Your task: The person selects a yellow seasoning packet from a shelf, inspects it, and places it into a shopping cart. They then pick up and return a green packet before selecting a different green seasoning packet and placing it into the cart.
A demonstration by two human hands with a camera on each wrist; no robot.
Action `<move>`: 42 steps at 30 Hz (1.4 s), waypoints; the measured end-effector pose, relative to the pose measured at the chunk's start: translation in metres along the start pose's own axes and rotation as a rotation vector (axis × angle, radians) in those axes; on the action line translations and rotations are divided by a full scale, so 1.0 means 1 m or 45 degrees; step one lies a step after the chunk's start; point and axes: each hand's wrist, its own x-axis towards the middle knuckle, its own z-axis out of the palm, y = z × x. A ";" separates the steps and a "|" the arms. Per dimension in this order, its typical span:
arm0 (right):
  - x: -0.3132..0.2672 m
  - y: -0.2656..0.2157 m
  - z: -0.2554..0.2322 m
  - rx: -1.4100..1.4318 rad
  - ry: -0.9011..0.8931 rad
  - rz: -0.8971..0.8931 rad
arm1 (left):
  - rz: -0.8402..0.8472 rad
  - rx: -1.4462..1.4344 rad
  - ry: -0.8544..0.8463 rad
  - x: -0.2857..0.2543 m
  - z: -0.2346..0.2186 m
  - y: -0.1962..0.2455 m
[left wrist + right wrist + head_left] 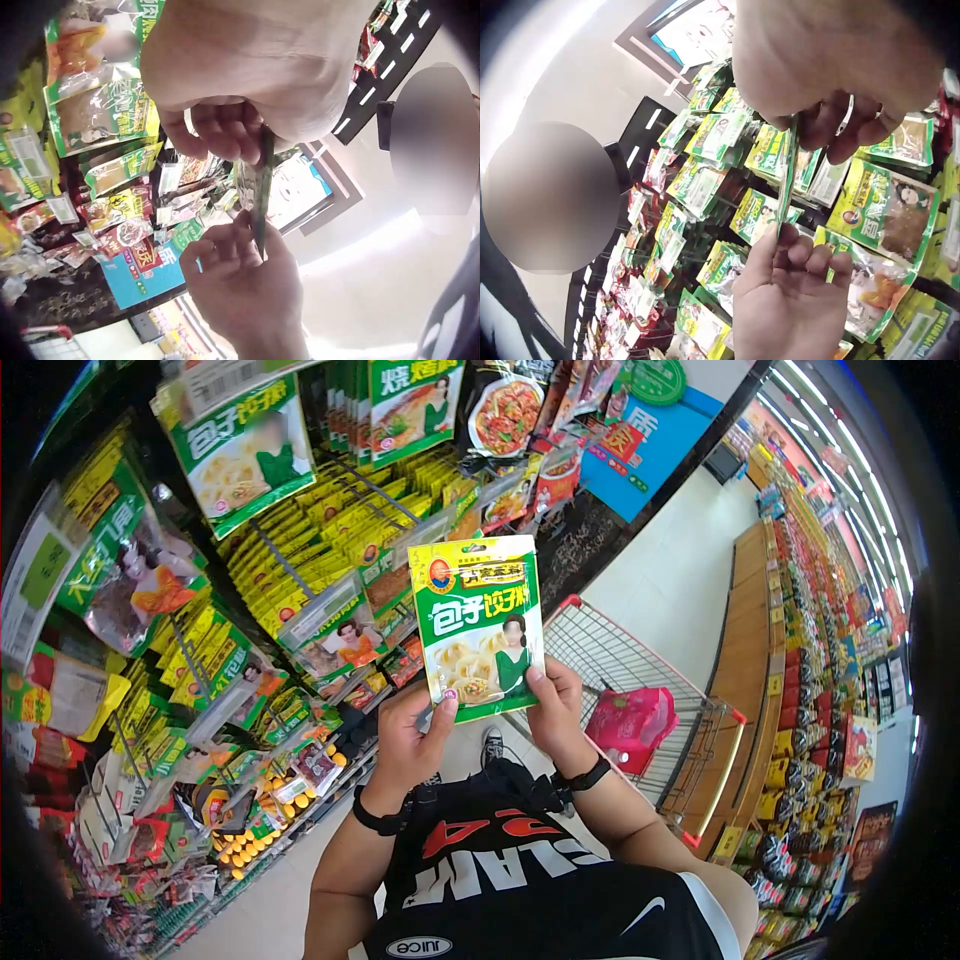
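Note:
A green, white and yellow seasoning packet (474, 622) is held upright in front of the chest, its printed face with dumplings and a figure in green toward the head camera. My left hand (412, 732) pinches its lower left corner, thumb on the front and fingers behind. At the lower right corner my right hand (556, 710) grips it the same way. Both wrist views show the packet (788, 176) edge-on as a thin strip between the hands. A ring (845, 115) is on a finger of the right hand.
Racks of hanging seasoning packets (340, 520) fill the left side, with price tags on the hooks. A wire shopping cart (690, 760) holding a pink bag (632, 728) stands to the right. Beyond it runs a long shelf of packaged goods (800, 710). A blue sign (640, 460) is ahead.

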 end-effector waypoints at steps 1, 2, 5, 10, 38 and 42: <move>0.000 0.002 -0.005 -0.003 0.024 0.000 | 0.012 -0.004 -0.014 0.001 0.001 -0.001; 0.000 0.003 -0.010 0.006 -0.012 -0.058 | -0.017 -0.010 -0.021 0.001 0.002 -0.003; -0.004 0.010 -0.021 -0.146 0.034 -0.055 | -0.067 -0.034 -0.044 0.005 0.003 -0.009; -0.008 0.005 -0.020 -0.213 0.079 -0.135 | -0.110 -0.071 -0.102 0.010 0.007 -0.017; -0.008 0.020 -0.035 -0.115 -0.026 0.071 | -0.157 -0.097 -0.021 -0.005 0.018 -0.044; -0.007 0.019 -0.032 -0.111 0.006 0.069 | -0.109 -0.143 -0.044 -0.006 0.022 -0.050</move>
